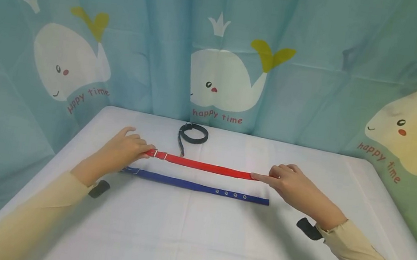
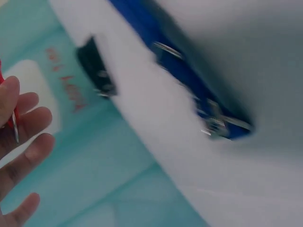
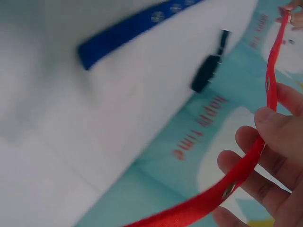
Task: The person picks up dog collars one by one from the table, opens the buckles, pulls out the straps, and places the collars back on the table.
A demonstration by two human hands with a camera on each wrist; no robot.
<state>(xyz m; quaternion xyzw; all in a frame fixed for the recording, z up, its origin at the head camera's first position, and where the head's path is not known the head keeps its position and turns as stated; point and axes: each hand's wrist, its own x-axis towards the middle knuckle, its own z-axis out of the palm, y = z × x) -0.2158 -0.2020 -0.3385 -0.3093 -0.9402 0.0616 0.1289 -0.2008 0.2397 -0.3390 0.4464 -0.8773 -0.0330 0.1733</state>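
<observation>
– How best to handle the narrow red fabric-like strap (image 1: 203, 166)?
– Keep tension light and even, both ends level, without twisting near the metal buckle (image 1: 155, 153).
– Held how?
– Pinched thumb-to-finger at the buckle end by the left hand (image 1: 122, 151), with the other fingers (image 2: 40, 145) spread; pinched likewise, toward the right end, by the right hand (image 1: 292, 188).
– Where?
– Raised over the white table (image 1: 182, 252), seen between the flat blue strap (image 1: 174, 181), nearer, and the coiled black strap (image 1: 199, 141), farther.
– Appearance?
– Bright, almost straight between grips, curving past the right hand, with metal-ringed holes (image 3: 229, 190).
</observation>
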